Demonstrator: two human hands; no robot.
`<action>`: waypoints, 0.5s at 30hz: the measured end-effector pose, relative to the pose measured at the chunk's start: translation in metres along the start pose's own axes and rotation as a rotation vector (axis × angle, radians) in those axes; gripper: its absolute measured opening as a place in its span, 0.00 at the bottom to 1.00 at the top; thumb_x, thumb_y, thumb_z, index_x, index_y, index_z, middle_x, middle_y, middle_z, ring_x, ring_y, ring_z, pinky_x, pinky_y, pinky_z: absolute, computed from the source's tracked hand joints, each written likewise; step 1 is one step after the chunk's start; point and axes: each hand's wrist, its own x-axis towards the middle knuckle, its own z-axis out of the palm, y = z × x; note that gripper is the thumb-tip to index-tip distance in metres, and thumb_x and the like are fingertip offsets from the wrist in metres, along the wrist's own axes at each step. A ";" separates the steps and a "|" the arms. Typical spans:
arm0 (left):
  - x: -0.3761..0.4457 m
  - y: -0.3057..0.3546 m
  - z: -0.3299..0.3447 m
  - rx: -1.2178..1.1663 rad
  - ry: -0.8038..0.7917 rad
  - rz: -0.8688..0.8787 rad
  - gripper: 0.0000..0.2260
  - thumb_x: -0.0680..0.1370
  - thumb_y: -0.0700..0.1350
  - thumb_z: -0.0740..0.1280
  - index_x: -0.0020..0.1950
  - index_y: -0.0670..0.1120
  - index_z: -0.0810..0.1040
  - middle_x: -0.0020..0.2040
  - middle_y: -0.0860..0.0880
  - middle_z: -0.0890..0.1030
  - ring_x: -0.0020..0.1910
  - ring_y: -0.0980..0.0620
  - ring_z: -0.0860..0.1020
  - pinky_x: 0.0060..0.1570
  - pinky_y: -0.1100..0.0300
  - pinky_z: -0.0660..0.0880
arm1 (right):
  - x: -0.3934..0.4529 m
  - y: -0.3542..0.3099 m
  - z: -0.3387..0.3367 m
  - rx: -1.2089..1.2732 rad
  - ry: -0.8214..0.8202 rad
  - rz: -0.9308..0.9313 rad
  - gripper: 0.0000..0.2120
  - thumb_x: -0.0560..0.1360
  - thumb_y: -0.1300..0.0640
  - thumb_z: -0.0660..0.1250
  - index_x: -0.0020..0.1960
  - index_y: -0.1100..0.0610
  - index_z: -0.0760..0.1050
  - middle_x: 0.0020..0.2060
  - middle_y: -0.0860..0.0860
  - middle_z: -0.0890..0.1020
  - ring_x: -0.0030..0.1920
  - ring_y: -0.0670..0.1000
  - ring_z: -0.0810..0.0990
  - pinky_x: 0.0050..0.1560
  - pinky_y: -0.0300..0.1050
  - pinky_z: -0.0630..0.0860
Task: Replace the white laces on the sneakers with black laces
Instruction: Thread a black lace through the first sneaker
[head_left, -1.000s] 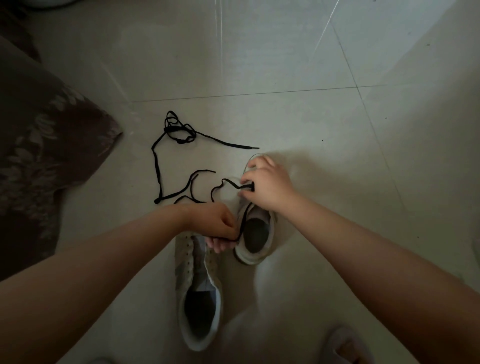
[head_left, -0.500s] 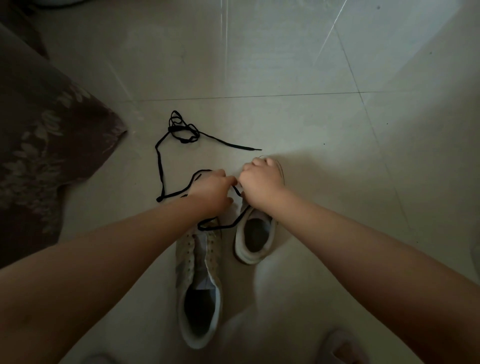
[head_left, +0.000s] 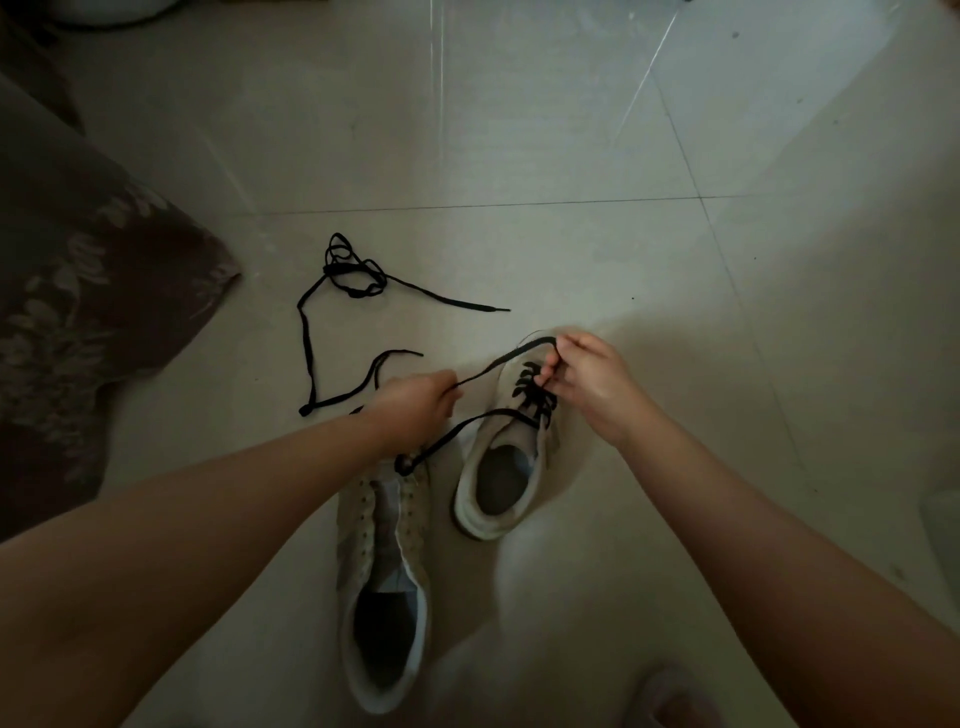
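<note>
Two pale sneakers lie on the tiled floor. The right sneaker (head_left: 511, 467) is partly threaded with a black lace (head_left: 498, 361) across its front eyelets. My right hand (head_left: 587, 382) pinches that lace at the eyelets near the toe. My left hand (head_left: 415, 402) grips the same lace further left, so a stretch of it runs taut between my hands. Another stretch trails from the shoe to under my left wrist. The left sneaker (head_left: 382, 577) has no lace and its tongue is exposed. A second black lace (head_left: 337, 291) lies loose on the floor behind.
A dark floral cushion or blanket (head_left: 88, 312) fills the left side. A foot or slipper (head_left: 675, 696) shows at the bottom edge. A pale object (head_left: 943, 525) sits at the right edge.
My hands, which met over the shoe half a second ago, have drawn apart. The left hand pulled the lace out to the left, uncovering the laced eyelets.
</note>
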 end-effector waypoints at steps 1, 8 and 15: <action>-0.001 -0.004 0.001 0.060 -0.016 -0.005 0.12 0.83 0.50 0.53 0.53 0.43 0.71 0.46 0.43 0.80 0.44 0.43 0.78 0.45 0.51 0.75 | -0.002 0.001 -0.004 0.088 0.008 0.038 0.12 0.82 0.63 0.54 0.41 0.57 0.68 0.33 0.52 0.72 0.33 0.50 0.73 0.46 0.46 0.74; -0.003 -0.005 -0.006 -0.144 0.087 -0.090 0.11 0.82 0.49 0.54 0.51 0.46 0.73 0.42 0.47 0.79 0.42 0.46 0.78 0.40 0.56 0.72 | -0.008 0.008 -0.009 -0.429 0.297 -0.240 0.02 0.78 0.59 0.64 0.47 0.55 0.72 0.44 0.50 0.75 0.44 0.48 0.75 0.48 0.34 0.71; 0.004 0.061 -0.064 -1.396 0.072 -0.154 0.14 0.84 0.47 0.52 0.55 0.44 0.76 0.45 0.46 0.82 0.43 0.51 0.82 0.42 0.59 0.80 | -0.037 0.008 0.019 -0.617 0.001 -0.506 0.06 0.74 0.55 0.69 0.50 0.55 0.78 0.40 0.47 0.80 0.40 0.42 0.76 0.39 0.28 0.69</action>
